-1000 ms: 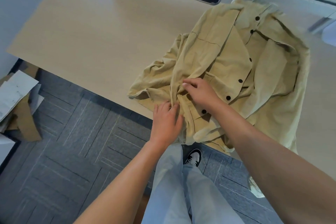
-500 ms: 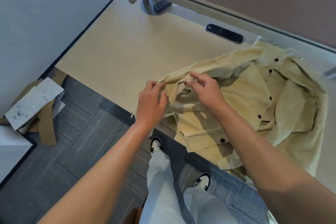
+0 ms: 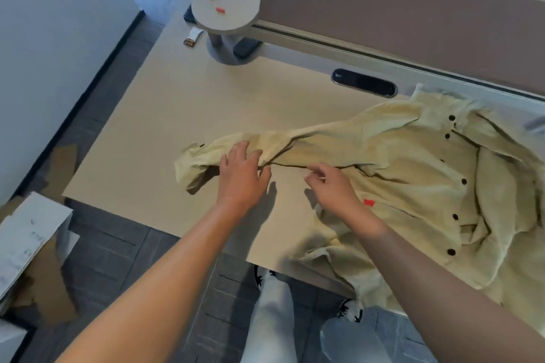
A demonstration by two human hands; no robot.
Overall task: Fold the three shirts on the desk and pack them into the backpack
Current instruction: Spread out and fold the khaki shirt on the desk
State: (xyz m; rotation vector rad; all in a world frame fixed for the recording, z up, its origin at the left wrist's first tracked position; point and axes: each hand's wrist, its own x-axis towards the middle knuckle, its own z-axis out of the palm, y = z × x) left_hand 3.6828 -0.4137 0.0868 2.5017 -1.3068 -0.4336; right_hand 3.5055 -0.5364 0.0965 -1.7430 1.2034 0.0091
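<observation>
A pale yellow button-up shirt (image 3: pixel 413 174) with black buttons lies crumpled on the right half of the light wooden desk (image 3: pixel 177 115), its hem hanging over the front edge. One sleeve (image 3: pixel 295 141) stretches left across the desk. My left hand (image 3: pixel 241 177) rests on that sleeve near the cuff with its fingers spread flat. My right hand (image 3: pixel 333 188) sits by the sleeve's lower edge near the armpit, fingers loosely curled, and I see nothing held in it. No other shirt and no backpack are in view.
A round grey stand (image 3: pixel 225 6) with small coloured bits stands at the desk's back left, with a wrapped bar (image 3: pixel 193 37) beside it. A brown partition (image 3: pixel 383 18) and a black cable slot (image 3: pixel 364 82) line the back. Cardboard and papers (image 3: pixel 29 239) lie on the floor at left.
Both hands lifted the bunched sleeve from the front edge, drew it left and laid it out on the desk. Their grip has loosened, and my view has tilted up.
</observation>
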